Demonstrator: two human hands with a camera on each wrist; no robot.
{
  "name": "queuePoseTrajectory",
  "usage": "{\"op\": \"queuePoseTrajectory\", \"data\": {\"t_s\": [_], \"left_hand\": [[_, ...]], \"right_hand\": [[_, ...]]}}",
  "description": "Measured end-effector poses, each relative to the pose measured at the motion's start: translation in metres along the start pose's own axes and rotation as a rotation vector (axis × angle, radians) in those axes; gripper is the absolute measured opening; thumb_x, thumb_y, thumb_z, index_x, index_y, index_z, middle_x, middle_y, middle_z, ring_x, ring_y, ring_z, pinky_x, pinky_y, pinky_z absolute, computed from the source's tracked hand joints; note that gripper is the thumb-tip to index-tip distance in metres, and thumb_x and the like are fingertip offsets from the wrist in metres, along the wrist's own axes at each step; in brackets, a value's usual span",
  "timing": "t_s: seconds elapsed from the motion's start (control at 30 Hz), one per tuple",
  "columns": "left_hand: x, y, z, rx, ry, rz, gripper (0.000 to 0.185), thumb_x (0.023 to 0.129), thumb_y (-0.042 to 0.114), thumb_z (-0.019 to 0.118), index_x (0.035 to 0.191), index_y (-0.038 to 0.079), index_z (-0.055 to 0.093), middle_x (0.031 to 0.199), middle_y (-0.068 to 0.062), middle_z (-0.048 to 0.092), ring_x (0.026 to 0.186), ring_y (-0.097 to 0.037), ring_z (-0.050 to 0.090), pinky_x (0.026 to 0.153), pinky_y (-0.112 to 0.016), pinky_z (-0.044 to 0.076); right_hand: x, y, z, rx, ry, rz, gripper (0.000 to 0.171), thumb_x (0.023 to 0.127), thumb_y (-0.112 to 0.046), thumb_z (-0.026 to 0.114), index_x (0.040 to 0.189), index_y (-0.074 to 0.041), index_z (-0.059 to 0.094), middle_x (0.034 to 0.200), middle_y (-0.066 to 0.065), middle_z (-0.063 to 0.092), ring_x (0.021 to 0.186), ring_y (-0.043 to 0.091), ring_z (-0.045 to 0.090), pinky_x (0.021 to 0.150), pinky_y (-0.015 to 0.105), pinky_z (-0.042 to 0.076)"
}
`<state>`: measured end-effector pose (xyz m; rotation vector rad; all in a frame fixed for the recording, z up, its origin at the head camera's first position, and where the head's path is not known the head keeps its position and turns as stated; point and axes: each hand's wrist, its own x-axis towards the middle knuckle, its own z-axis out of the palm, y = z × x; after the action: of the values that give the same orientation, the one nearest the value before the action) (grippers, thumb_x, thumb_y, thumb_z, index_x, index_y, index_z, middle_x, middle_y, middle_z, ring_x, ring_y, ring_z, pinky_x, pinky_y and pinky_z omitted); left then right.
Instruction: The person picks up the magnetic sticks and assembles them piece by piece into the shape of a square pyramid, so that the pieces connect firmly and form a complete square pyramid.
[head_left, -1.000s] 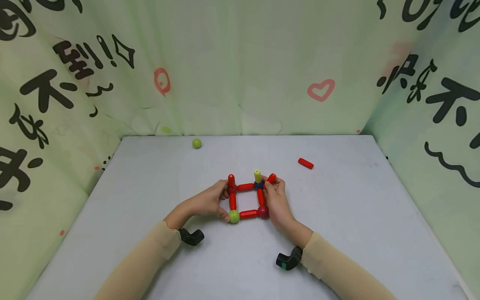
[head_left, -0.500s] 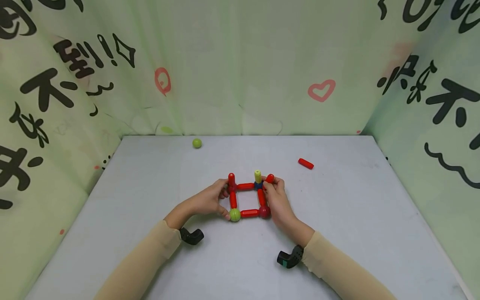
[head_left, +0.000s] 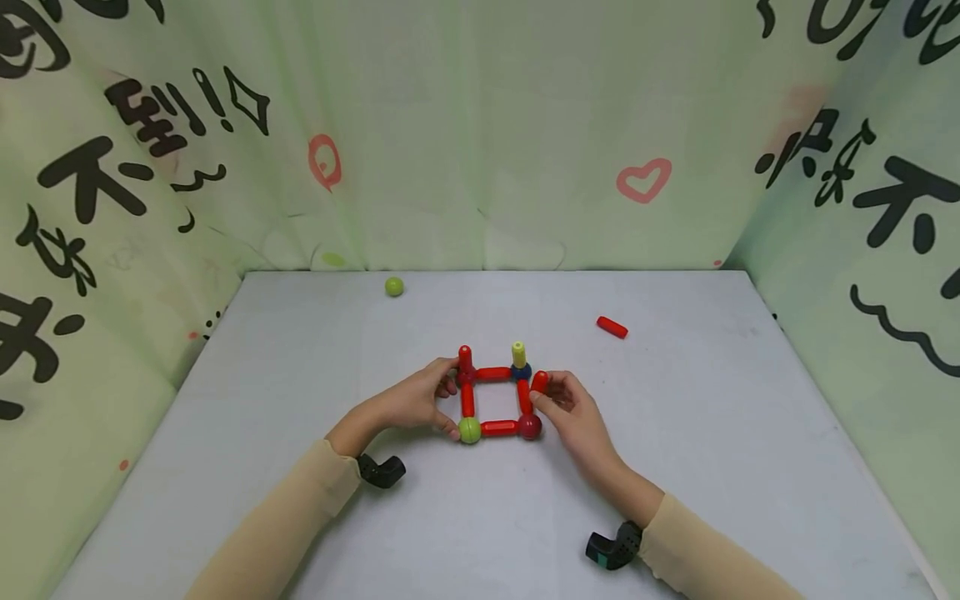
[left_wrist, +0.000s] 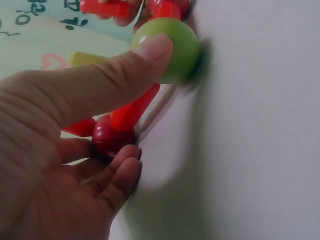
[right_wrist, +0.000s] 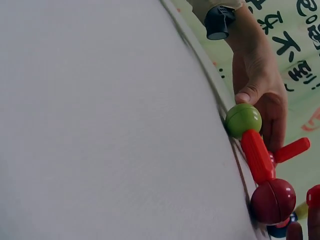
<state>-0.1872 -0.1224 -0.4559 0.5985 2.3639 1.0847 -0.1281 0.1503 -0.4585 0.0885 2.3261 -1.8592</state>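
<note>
Since the earlier frame, the right hand (head_left: 573, 412) has drawn back from the frame's far right corner toward the lower right, its fingers pinching a short red rod (head_left: 539, 381). At centre frame the square rod-and-ball frame (head_left: 495, 400) lies on the grey surface (head_left: 712, 433). The left hand (head_left: 416, 400) grips its left side, thumb on the green ball (head_left: 469, 430); its other fingers seem curled behind. A loose green ball (head_left: 393, 287) and red stick (head_left: 612, 327) lie beyond.
</note>
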Motion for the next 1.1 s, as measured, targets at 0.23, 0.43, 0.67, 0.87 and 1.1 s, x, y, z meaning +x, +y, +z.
{"op": "queuePoseTrajectory", "data": {"t_s": [0.23, 0.43, 0.67, 0.87, 1.1], "left_hand": [[0.000, -0.001, -0.002, -0.003, -0.009, 0.003, 0.108, 0.072, 0.016, 0.096, 0.157, 0.001, 0.031, 0.127, -0.010, 0.053, 0.116, -0.022, 0.054, 0.106, -0.039, 0.048], [0.000, 0.000, -0.004, 0.012, -0.021, 0.002, 0.105, 0.075, 0.017, 0.095, 0.157, 0.002, 0.031, 0.129, -0.009, 0.054, 0.115, -0.021, 0.055, 0.105, -0.038, 0.049], [0.002, 0.000, -0.008, 0.032, 0.002, 0.032, 0.077, 0.091, 0.009, 0.078, 0.155, 0.004, 0.037, 0.130, -0.012, 0.059, 0.105, -0.022, 0.059, 0.094, -0.037, 0.052], [0.005, -0.004, -0.007, 0.057, 0.101, 0.071, 0.041, 0.100, 0.010, 0.066, 0.138, 0.005, 0.054, 0.132, -0.012, 0.062, 0.102, -0.019, 0.060, 0.089, -0.034, 0.051], [0.003, -0.006, -0.006, 0.089, 0.124, 0.073, 0.028, 0.098, 0.008, 0.067, 0.125, 0.008, 0.059, 0.116, -0.008, 0.065, 0.090, -0.018, 0.056, 0.078, -0.030, 0.048]], "right_hand": [[-0.007, 0.005, -0.006, -0.078, -0.057, -0.076, 0.027, 0.098, -0.012, 0.069, 0.123, -0.007, 0.062, 0.116, 0.010, 0.065, 0.112, 0.022, 0.060, 0.095, 0.024, 0.050], [-0.009, 0.007, -0.005, -0.241, -0.069, -0.136, 0.028, 0.093, -0.008, 0.074, 0.120, -0.010, 0.065, 0.112, 0.007, 0.068, 0.107, 0.022, 0.064, 0.092, 0.027, 0.055], [-0.010, 0.005, -0.007, -0.343, -0.088, -0.141, 0.035, 0.088, -0.006, 0.078, 0.120, -0.009, 0.064, 0.111, 0.007, 0.069, 0.098, 0.019, 0.068, 0.088, 0.031, 0.060], [-0.004, 0.004, -0.012, -0.324, -0.059, -0.149, 0.035, 0.089, -0.004, 0.077, 0.121, -0.008, 0.064, 0.113, 0.009, 0.069, 0.106, 0.024, 0.067, 0.090, 0.032, 0.060], [0.012, 0.002, -0.026, -0.380, -0.008, -0.139, 0.033, 0.092, -0.005, 0.074, 0.123, -0.005, 0.063, 0.119, 0.013, 0.070, 0.105, 0.025, 0.069, 0.091, 0.034, 0.060]]}}
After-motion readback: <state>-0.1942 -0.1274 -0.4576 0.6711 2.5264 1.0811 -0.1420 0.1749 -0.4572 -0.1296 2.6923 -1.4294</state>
